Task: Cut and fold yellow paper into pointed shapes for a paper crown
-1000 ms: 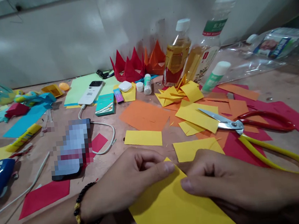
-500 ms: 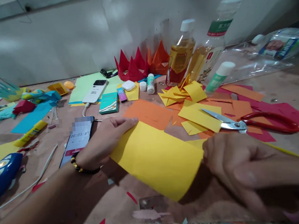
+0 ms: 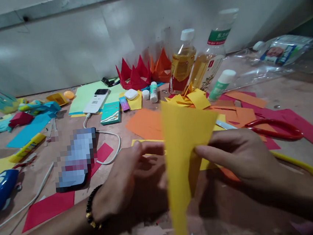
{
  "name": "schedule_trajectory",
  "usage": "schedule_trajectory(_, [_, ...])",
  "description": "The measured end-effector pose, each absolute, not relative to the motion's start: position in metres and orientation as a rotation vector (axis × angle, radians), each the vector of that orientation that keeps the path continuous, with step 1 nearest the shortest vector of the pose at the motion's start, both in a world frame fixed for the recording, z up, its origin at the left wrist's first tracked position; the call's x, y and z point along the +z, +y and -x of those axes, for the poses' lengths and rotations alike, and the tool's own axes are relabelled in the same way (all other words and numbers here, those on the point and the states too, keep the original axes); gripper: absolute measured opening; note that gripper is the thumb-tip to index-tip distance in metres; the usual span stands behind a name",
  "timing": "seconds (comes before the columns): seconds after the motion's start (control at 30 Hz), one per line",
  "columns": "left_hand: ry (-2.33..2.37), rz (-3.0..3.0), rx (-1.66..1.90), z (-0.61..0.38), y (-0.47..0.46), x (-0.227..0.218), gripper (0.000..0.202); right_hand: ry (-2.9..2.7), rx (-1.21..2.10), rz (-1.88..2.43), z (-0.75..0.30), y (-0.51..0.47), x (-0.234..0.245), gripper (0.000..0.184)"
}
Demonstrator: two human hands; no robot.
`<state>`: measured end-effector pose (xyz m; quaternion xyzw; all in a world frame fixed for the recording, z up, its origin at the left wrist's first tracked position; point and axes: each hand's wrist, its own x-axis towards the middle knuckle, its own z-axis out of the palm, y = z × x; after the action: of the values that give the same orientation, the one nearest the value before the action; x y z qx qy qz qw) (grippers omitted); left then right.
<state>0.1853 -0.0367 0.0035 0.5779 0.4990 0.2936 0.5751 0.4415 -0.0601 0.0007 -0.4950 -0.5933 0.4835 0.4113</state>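
L hand [image 3: 132,182]: fingers curled by sheet's left edge, blurred; grip hard to tell.
R hand [image 3: 240,157]: fingers closed on sheet's right side.
Yellow paper sheet [image 3: 189,155]: upright btwn hands, above counter [image 3: 303,94]; light, thin, bends easily, best held by edges.
Nearby: red-handled scissors [image 3: 274,130], to the right.

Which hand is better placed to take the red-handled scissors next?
The right hand is probably better placed: it is nearer the red-handled scissors, on the same side of the yellow paper. The left hand sits on the paper's far side from them.
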Motion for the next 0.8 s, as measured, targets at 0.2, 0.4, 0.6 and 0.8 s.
schedule_trajectory(0.2, [1.070,-1.214,0.783,-0.180,-0.039,0.006,0.045,-1.279,1.510,1.341,-0.436,-0.053,-0.005,0.027])
schedule_trajectory(0.4, [1.039,-1.104,0.648,-0.183,-0.042,0.011,0.035,-1.218,1.313,1.405,-0.437,-0.056,-0.008,0.059])
schedule_trajectory(0.6, [0.805,-1.024,0.543,-0.178,-0.039,0.007,0.031,-1.102,1.614,1.381,-0.439,-0.050,-0.008,0.057])
schedule_trajectory(0.8, [0.855,-1.242,0.310,-0.176,-0.032,0.014,0.044,-1.325,2.147,1.290,-0.438,-0.064,0.003,0.052])
